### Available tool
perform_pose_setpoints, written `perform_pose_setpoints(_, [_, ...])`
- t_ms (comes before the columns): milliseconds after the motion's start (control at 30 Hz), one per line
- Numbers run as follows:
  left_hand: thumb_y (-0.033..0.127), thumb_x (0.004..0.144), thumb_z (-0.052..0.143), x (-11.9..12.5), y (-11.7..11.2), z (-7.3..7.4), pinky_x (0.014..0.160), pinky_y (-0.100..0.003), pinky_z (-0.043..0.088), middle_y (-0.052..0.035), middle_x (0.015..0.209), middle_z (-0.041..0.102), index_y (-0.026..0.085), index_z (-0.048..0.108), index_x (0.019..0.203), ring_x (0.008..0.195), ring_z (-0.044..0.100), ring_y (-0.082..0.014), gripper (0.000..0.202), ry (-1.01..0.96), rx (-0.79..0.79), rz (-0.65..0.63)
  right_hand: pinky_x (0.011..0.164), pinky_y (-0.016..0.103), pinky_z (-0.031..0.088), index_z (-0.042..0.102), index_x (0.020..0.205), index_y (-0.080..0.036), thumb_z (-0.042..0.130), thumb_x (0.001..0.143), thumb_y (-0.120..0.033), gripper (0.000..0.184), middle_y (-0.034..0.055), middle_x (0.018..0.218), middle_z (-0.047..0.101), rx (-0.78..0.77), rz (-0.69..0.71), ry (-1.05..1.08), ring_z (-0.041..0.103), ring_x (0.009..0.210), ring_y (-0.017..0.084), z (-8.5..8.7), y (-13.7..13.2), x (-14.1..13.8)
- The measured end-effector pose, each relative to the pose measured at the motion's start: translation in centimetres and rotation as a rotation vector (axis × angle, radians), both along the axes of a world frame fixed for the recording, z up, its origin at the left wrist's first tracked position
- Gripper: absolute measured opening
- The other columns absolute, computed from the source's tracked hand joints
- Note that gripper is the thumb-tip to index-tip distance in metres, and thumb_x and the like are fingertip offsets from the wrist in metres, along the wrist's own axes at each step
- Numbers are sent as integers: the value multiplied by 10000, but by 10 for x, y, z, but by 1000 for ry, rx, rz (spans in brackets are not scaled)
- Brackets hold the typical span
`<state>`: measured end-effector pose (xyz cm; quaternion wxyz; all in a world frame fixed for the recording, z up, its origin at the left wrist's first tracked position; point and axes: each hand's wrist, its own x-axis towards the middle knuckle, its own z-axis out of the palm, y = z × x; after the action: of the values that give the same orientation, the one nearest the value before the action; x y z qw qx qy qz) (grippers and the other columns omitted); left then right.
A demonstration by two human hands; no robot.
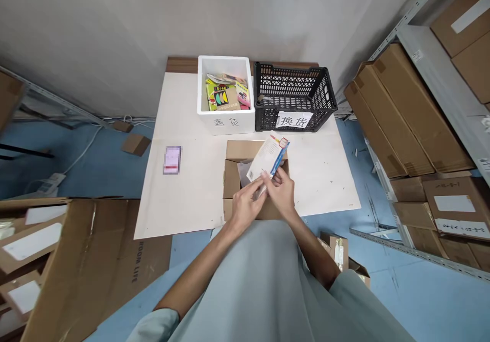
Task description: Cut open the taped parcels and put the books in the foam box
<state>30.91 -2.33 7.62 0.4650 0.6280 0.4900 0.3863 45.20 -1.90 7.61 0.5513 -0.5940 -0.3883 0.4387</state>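
Observation:
Both my hands hold a thin book (266, 157) by its lower end, over an open cardboard box (231, 179). Its visible face is white with a barcode, a blue edge and some red and yellow at the top. My left hand (245, 205) is closed on the lower left corner. On the lower right, my right hand (282, 191) pinches it, fingers partly behind the cover. Some whitish plastic wrapping (243, 171) shows inside the box, mostly hidden by the book and hands.
At the back of the table (191, 189) stands a white foam box (225, 122) with several colourful books. Beside it is a black plastic crate (325, 99). A phone (172, 160) lies at left. Shelves with cartons (401, 112) line the right; a large carton (95, 260) stands lower left.

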Motion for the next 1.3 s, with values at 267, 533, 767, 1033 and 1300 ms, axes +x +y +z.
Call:
perform_pose_setpoints(267, [728, 917, 868, -45, 33, 7, 1229, -517, 605, -213, 1622, 695, 168, 702, 1562, 1490, 697, -388, 870, -240, -238, 167, 992, 455, 705, 832, 1327, -250, 846, 961, -686, 569, 79, 1223, 886, 32, 174, 239, 828, 1195, 339, 26, 0, 41])
perform_pose_setpoints(533, [759, 738, 992, -63, 35, 27, 804, -400, 713, -140, 1006, 892, 148, 902, 1132, 898, 853, -317, 732, -348, -421, 108, 1061, 477, 697, 822, 1401, -259, 867, 936, -712, 651, 83, 1300, 882, 12, 183, 276, 808, 1293, 355, 25, 5, 42])
perform_pose_setpoints(767, [747, 811, 947, -51, 34, 22, 939, -439, 719, -134, 1142, 897, 142, 909, 1225, 1052, 857, -331, 735, -259, -251, 225, 1301, 565, 554, 759, 1508, -224, 899, 815, -837, 936, 161, 1571, 754, -22, 62, 109, 689, 1506, 387, -1, 14, 41])
perform_pose_setpoints(1033, [553, 1061, 712, -1, 6, 2, 1141, -529, 670, -58, 1381, 841, 271, 905, 1286, 1276, 830, -346, 410, -17, 13, 130, 1098, 480, 682, 810, 1414, -224, 851, 906, -760, 740, 131, 1416, 832, -22, 159, 67, 802, 1303, 352, -10, 3, -7])
perform_pose_setpoints(1300, [684, 944, 852, -43, 42, -5, 1340, -574, 502, -190, 1576, 733, 168, 793, 1467, 1514, 684, -380, 737, -101, -92, 184, 1029, 478, 682, 860, 1136, -232, 913, 810, -793, 651, 93, 1198, 897, -88, 131, 307, 828, 1185, 348, -4, 12, 28])
